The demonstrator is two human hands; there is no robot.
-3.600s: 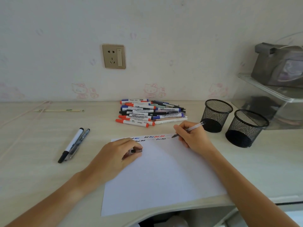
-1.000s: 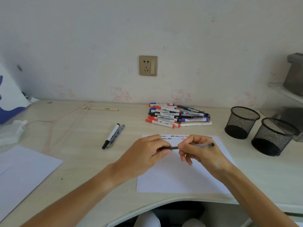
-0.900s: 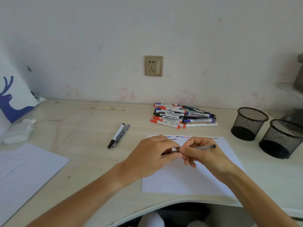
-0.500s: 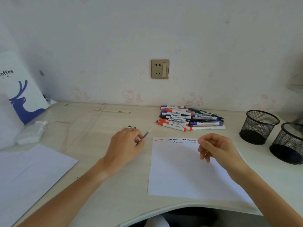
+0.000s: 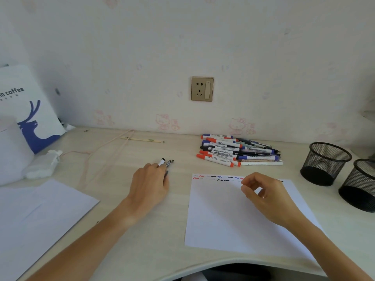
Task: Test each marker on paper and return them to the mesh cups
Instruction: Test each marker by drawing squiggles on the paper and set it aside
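Note:
My left hand (image 5: pixel 149 184) lies palm down left of the test paper (image 5: pixel 233 222), fingers closed over a thin dark pen (image 5: pixel 172 160). The pen rests beside a white marker (image 5: pixel 162 161) and another dark pen (image 5: pixel 168 162); only their far ends show past my fingers. My right hand (image 5: pixel 265 196) hovers over the paper's top edge, loosely curled and holding nothing. Red, blue and black squiggles (image 5: pixel 219 177) run along that edge. A pile of markers (image 5: pixel 233 152) lies behind the paper. Two black mesh cups (image 5: pixel 324 165) (image 5: pixel 360 189) stand at the right.
A second white sheet (image 5: pixel 40 216) lies at the front left. A white bag with a blue deer (image 5: pixel 30 112) and a crumpled tissue (image 5: pixel 42 165) sit at the far left. A pale cord (image 5: pixel 105 153) and a thin stick (image 5: pixel 142 139) lie near the wall.
My hands capped the thin pen, then my left hand carried it left to the two set-aside pens. My right hand let go and stayed over the paper. The camera view turned left.

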